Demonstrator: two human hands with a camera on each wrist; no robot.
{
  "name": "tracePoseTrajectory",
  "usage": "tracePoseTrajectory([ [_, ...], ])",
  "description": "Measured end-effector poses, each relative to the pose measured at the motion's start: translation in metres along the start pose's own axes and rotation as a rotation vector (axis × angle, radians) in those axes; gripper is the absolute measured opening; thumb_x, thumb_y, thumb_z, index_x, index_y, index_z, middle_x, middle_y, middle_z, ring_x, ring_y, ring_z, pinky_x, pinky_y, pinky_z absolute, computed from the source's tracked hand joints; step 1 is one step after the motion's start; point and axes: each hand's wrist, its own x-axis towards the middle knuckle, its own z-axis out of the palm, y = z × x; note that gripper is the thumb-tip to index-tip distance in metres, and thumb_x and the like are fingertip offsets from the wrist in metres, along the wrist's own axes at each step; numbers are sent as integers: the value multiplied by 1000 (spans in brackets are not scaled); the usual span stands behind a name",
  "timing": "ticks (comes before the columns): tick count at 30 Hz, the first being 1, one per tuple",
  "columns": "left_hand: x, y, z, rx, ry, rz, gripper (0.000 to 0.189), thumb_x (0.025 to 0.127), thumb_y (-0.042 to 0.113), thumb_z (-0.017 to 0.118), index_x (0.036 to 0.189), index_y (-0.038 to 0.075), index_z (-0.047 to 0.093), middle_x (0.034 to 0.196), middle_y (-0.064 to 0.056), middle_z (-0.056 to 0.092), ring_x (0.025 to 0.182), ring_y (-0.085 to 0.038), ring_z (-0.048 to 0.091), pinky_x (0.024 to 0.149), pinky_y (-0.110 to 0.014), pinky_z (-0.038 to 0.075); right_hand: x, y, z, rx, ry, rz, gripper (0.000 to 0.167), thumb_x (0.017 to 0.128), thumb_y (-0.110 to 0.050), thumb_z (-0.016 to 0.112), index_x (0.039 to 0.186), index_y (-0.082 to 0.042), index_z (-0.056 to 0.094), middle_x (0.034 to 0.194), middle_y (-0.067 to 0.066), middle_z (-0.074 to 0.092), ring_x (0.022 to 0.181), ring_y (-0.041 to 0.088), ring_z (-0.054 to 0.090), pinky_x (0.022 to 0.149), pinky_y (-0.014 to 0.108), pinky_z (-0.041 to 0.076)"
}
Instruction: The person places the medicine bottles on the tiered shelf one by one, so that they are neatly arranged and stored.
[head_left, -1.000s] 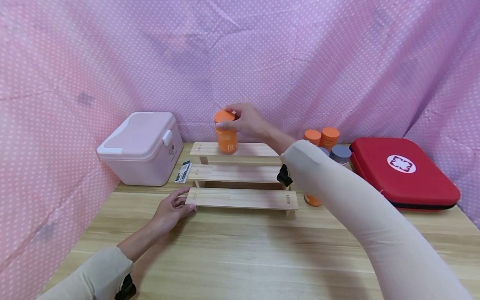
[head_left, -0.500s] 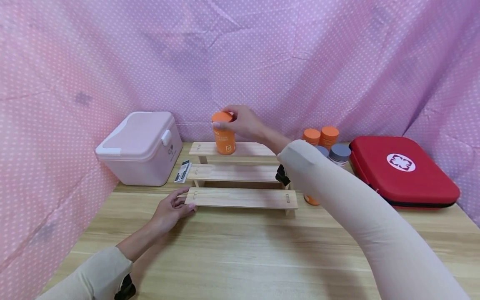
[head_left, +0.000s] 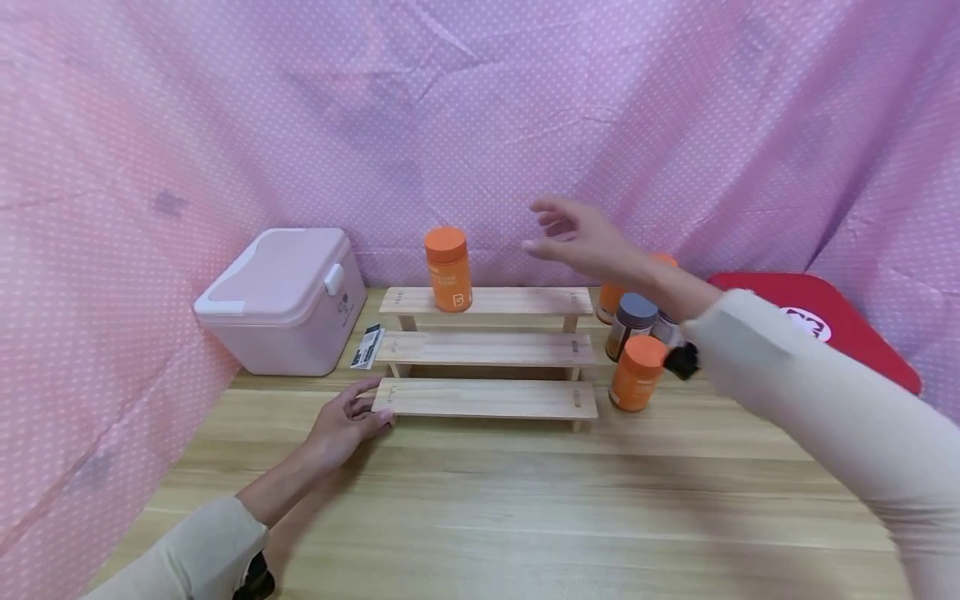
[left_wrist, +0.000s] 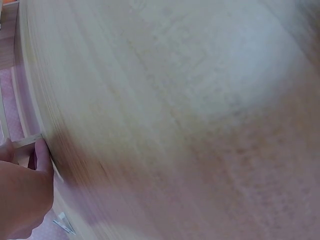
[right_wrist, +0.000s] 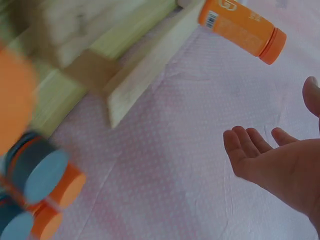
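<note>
A three-tier wooden shelf stands on the table. My left hand grips the left end of its lowest tier, thumb in front; the left wrist view shows the thumb and fingers pinching the wood. An orange bottle with an orange cap stands upright toward the left of the top tier. My right hand is in the air to the right of this bottle, fingers relaxed and holding nothing. In the right wrist view the palm shows bare, apart from the bottle.
Right of the shelf, an orange bottle stands in front of grey-capped bottles and more orange ones, partly hidden by my right arm. A red case lies farther right. At left are a pink lidded box and a small card.
My right hand has let go of the orange bottle on the top tier and moved right, away from it. The left hand has stayed on the shelf.
</note>
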Motion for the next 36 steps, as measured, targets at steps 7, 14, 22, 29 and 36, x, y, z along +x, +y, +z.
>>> tracePoseTrajectory([
  [7, 2, -1, 0, 1, 3, -12, 62, 92, -3, 61, 146, 2, 32, 127, -29, 55, 99, -18, 65, 88, -29, 57, -76, 23, -23, -114, 64, 42, 60, 90, -23, 70, 142, -8, 43, 136, 13, 51, 123, 31, 48, 105, 51, 42],
  [14, 1, 1, 0, -5, 2, -7, 63, 92, 0, 62, 146, 0, 31, 126, -29, 55, 97, -17, 65, 88, -29, 58, -130, 51, -36, -169, 135, 123, 61, 90, -28, 70, 143, -13, 43, 135, 12, 51, 119, 31, 50, 94, 23, 48],
  [22, 1, -2, -1, 6, -9, 6, 62, 93, -3, 59, 147, 1, 29, 127, -31, 54, 97, -18, 65, 88, -29, 57, -161, 79, -35, -182, 94, 185, 65, 91, -29, 68, 146, -10, 38, 141, 16, 45, 118, 35, 49, 80, 5, 44],
  [29, 0, -2, 0, 5, 0, 1, 63, 93, -3, 59, 148, 2, 29, 130, -32, 52, 103, -25, 64, 88, -30, 57, -168, 95, -25, -153, 72, 178, 65, 91, -25, 67, 145, -3, 38, 138, 21, 46, 119, 39, 48, 80, 6, 45],
  [36, 0, -3, 0, 3, -5, 9, 64, 93, -3, 59, 148, 1, 28, 130, -32, 51, 103, -26, 64, 89, -30, 57, -166, 104, -13, -65, 35, 198, 66, 91, -26, 67, 145, -3, 37, 136, 20, 49, 117, 39, 51, 79, 12, 53],
])
